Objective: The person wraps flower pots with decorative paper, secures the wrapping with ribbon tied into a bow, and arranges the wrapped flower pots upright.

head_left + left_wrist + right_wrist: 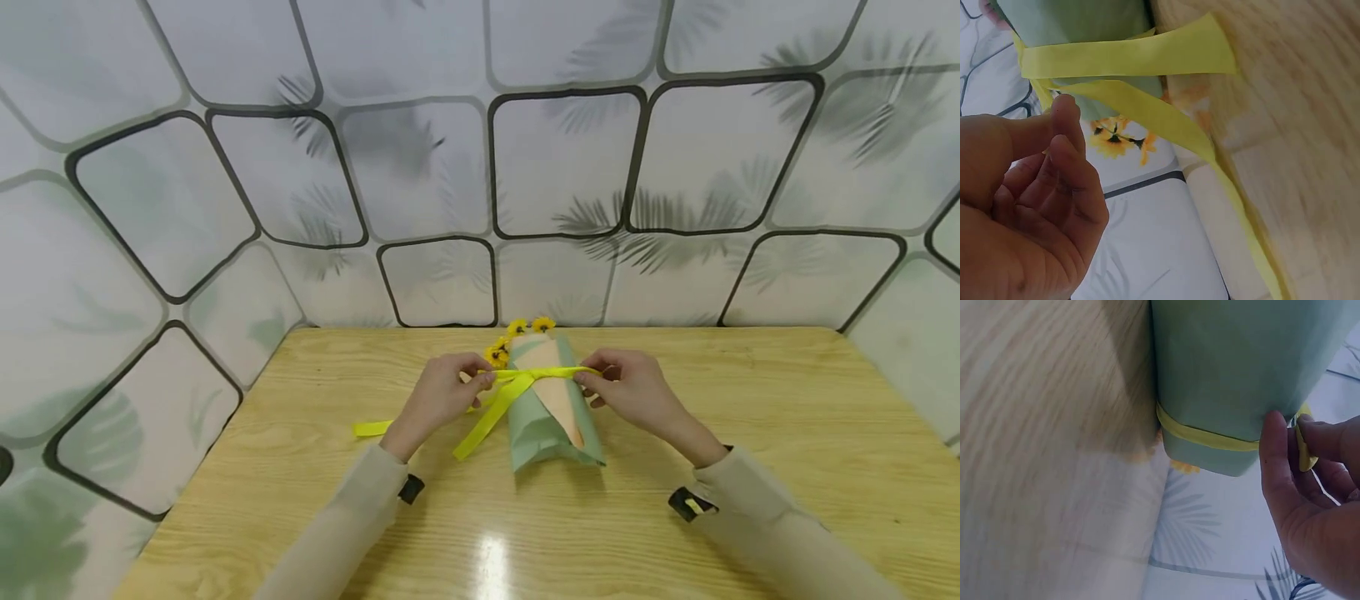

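A small bouquet wrapped in green paper (528,429) with a peach panel (553,398) lies on the table, its yellow flowers (543,323) pointing away from me. Yellow ribbon (491,414) circles the wrap and is gathered in a knot at its front, with tails trailing left. My left hand (438,392) pinches the ribbon left of the knot; in the left wrist view, thumb and forefinger meet beside the band. On the other side my right hand (633,393) pinches a ribbon end or loop (1305,447), one finger touching the green wrap (1229,362).
The wooden table (757,433) spreads out on both sides of the bouquet. Behind it and at the left stands a wall covering (562,167) with dark rounded outlines and leaf prints. Dark straps (411,489) sit at both wrists.
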`<state>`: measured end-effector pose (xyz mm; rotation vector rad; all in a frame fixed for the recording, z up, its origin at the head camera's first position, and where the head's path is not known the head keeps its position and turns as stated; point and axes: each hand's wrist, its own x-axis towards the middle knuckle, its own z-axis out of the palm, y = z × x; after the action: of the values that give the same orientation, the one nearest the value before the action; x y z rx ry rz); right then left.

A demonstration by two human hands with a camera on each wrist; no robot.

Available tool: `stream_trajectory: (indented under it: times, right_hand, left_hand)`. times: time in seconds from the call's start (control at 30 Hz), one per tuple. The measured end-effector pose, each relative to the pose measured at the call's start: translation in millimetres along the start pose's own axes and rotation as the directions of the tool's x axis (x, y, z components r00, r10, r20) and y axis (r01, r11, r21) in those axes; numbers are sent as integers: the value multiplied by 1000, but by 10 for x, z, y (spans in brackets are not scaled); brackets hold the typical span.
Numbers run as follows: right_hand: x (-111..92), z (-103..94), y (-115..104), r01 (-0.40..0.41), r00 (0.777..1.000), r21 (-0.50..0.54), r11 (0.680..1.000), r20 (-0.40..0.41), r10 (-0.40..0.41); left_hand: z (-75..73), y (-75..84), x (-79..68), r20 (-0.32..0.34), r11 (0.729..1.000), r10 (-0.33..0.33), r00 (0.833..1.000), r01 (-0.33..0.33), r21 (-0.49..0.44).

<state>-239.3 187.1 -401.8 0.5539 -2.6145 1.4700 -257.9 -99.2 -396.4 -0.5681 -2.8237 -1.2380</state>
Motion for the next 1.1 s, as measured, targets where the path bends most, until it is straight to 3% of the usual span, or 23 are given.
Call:
stream_trajectory:
  times: [0.13, 0.4, 0.9, 1.1]
  right_hand:
    - [-15, -20, 57, -93, 996, 103, 990, 29, 90]
    - [-32, -58, 115, -235, 971, 185, 954, 93, 221]
    - [-67, -73, 251, -335, 941, 279, 900, 142, 306]
    - [-87, -67, 252, -332, 942, 286, 899, 150, 300]
  left_hand:
    - [23, -41, -15, -6, 999, -10, 1000, 10, 36]
    - [82, -73, -4, -40, 978, 58, 997, -49, 201]
    - [115, -97, 22, -16, 965, 60, 998, -54, 258]
    - [116, -87, 10, -18, 956, 48, 999, -41, 291]
